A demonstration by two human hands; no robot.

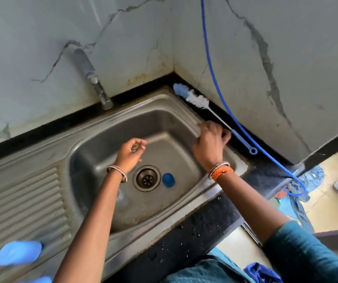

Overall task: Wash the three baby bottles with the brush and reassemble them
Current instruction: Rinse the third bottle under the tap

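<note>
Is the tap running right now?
Off, it seems: no stream falls from the tap into the sink.

Blue-white brush (pixel 200 103) along sink's rim (pixel 186 99)

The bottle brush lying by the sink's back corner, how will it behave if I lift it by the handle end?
The bottle brush looks light, with a thin wire-like shaft that may flex. Its bristle head would probably droop slightly. The counter shows droplets, so the handle could be slippery.

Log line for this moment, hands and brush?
left hand: over sink, empty | right hand: at sink rim, near brush | brush: on counter
</note>
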